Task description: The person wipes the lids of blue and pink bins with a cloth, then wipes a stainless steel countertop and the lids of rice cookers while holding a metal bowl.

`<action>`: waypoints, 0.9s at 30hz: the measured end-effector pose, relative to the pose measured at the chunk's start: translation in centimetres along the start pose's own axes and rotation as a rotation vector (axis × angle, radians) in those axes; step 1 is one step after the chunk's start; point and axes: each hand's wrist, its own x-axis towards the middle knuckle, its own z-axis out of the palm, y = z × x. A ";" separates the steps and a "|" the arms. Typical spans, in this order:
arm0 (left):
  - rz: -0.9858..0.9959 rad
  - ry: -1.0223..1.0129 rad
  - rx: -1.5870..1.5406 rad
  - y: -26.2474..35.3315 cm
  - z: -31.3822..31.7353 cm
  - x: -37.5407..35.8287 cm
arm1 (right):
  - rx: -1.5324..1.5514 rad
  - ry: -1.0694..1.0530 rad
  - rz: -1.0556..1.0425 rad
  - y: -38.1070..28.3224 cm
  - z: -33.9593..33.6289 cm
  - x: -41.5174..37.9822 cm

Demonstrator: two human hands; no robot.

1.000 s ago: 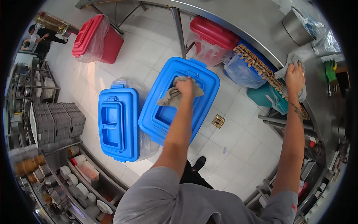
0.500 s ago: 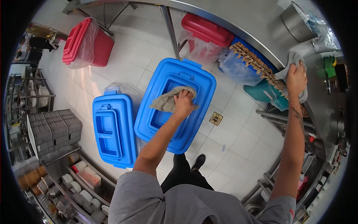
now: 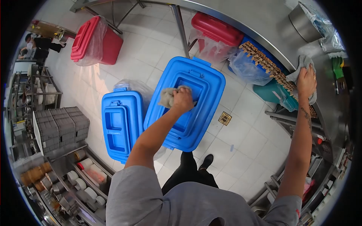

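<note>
My left hand [image 3: 183, 100] is closed on a bunched grey-beige cloth [image 3: 166, 97], pressed to the recessed top of a large blue lidded bin [image 3: 213, 83]. Out to the right, my right hand [image 3: 307, 82] grips another grey cloth [image 3: 304, 61] at the edge of the steel table [image 3: 260, 19]. Its fingertips are partly lost against the fabric. A second, smaller blue lidded bin [image 3: 132, 113] stands just left of the large one, with clear plastic showing behind it.
Red lidded bins [image 3: 113, 47] stand at the far left and under the table [image 3: 217, 28]. Beside my right arm are a strip of wooden clips [image 3: 260, 62] and a teal bin [image 3: 267, 92]. Grey crates [image 3: 62, 126] and shelves of dishes [image 3: 81, 184] are on the left. A floor drain [image 3: 225, 118] lies right of the bin.
My left hand has slid left across the lid, and its cloth is now more bunched. The whole view has shifted slightly. My right hand stays on its cloth at the table edge.
</note>
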 end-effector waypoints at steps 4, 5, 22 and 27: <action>0.018 0.159 -0.369 1.6 4.4 2.2 | -0.039 -0.005 0.010 0.4 0.8 0.3; -0.035 0.188 -0.556 1.5 5.0 2.8 | -0.045 0.002 0.003 0.4 0.7 0.2; -0.046 0.309 -0.104 -16.8 1.9 -7.1 | -0.003 0.007 0.008 0.4 0.5 0.3; -0.065 0.468 -0.836 -13.6 9.9 -3.1 | -0.013 0.012 0.029 0.1 0.7 -0.2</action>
